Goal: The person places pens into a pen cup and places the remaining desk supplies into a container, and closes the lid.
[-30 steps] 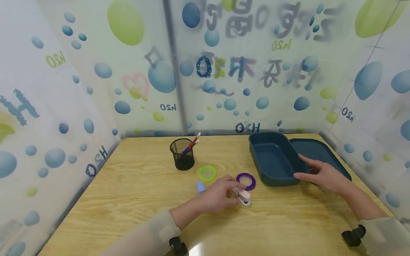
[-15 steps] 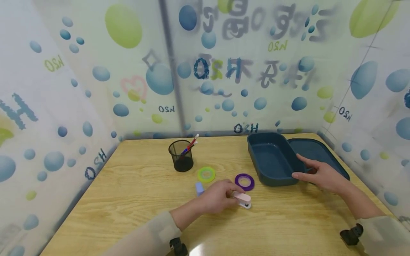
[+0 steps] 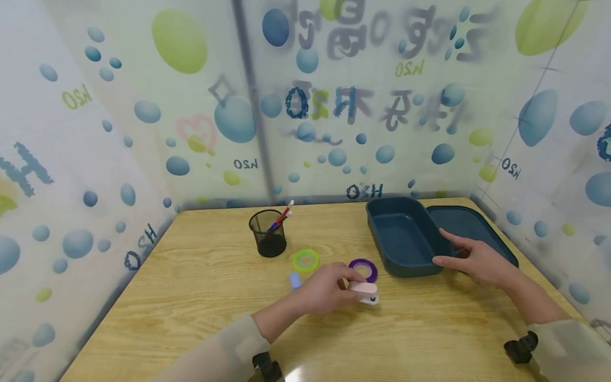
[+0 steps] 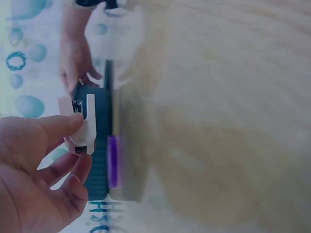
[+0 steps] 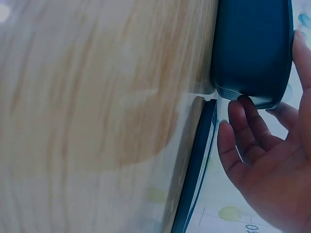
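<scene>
My left hand (image 3: 329,289) pinches a small pink and white stapler (image 3: 365,291) between thumb and fingers. In the left wrist view the stapler (image 4: 86,131) hangs slightly off the table surface. My right hand (image 3: 482,260) holds the right side of a deep dark blue box (image 3: 406,239), thumb at the near corner and index finger farther back along the rim. In the right wrist view, other fingers (image 5: 243,128) curl at the box's lower edge. Just behind the stapler lies a purple tape roll (image 3: 353,268). A light blue block (image 3: 295,280) is partly hidden by my left hand.
A green tape roll (image 3: 296,261) lies left of the purple one. Behind it stands a black mesh pen cup (image 3: 271,245) with several pens. A flat dark blue lid (image 3: 465,225) lies right of the box, partly beneath my right hand. Patterned curtains edge the wooden table (image 3: 205,276).
My left hand has shifted slightly right with the stapler, which has turned to lie more sideways and risen a little. My right hand stays at the box. The head view has drifted slightly.
</scene>
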The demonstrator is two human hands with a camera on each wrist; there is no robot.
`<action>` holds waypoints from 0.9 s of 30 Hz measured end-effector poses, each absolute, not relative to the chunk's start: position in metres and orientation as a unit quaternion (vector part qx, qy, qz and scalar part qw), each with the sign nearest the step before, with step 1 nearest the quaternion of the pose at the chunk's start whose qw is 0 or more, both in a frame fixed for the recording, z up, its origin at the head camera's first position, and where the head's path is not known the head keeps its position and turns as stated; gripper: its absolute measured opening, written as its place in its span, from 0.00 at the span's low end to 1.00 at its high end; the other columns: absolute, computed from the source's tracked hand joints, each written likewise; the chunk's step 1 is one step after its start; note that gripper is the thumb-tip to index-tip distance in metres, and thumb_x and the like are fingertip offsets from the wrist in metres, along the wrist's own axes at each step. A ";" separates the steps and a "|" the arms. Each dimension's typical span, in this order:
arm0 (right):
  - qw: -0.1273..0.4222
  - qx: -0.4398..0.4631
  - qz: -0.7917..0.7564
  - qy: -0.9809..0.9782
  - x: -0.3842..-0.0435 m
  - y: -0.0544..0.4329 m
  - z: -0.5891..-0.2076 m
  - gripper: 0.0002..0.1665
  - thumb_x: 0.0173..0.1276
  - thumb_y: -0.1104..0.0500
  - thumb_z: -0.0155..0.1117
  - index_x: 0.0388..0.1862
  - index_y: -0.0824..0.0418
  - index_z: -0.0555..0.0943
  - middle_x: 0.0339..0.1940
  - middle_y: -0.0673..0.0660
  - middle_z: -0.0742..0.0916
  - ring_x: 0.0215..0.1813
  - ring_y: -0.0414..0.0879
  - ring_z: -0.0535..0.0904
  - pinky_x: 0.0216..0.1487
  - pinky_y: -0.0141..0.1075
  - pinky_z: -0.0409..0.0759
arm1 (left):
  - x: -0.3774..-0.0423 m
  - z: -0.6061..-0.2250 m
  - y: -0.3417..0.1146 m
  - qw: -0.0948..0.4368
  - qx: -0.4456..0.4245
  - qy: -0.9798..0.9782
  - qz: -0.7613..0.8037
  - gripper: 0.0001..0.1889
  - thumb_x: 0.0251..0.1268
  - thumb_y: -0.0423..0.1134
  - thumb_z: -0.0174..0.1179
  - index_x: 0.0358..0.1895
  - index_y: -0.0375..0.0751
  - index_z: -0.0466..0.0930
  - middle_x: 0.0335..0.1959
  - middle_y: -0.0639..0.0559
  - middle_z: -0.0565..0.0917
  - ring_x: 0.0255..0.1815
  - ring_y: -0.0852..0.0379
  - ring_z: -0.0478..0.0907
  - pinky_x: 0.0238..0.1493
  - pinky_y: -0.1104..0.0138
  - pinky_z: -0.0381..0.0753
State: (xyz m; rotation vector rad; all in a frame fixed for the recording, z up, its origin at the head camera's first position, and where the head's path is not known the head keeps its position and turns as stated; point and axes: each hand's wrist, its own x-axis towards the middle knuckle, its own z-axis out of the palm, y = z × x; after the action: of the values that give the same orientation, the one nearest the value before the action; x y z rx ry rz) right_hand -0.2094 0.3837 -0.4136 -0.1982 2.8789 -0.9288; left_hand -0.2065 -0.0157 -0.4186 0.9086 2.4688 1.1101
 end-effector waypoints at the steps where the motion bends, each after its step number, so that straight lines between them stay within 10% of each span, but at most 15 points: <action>1: 0.055 -0.065 -0.306 0.948 -0.209 0.384 -0.414 0.58 0.78 0.36 0.70 0.92 0.58 0.53 0.76 0.83 0.74 0.45 0.49 0.78 0.33 0.40 0.75 | -0.208 -0.416 -0.015 0.136 0.315 0.855 0.389 0.15 0.74 0.41 0.75 0.60 0.50 0.92 0.48 0.59 0.88 0.40 0.65 0.79 0.43 0.72 0.81; 27: 0.063 -0.055 -0.307 0.948 -0.209 0.382 -0.413 0.59 0.77 0.35 0.71 0.93 0.57 0.53 0.76 0.83 0.73 0.48 0.52 0.80 0.33 0.41 0.78 | -0.261 -0.377 0.060 0.037 0.290 0.864 0.409 0.16 0.78 0.47 0.71 0.63 0.51 0.90 0.53 0.58 0.89 0.45 0.63 0.79 0.44 0.73 0.80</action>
State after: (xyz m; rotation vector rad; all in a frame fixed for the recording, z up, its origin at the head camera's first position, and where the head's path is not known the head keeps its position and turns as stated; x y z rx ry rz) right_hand -0.2094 0.3823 -0.4135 -0.1667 2.8642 -0.9283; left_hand -0.2614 0.0603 -0.3772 0.8902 2.6528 1.2554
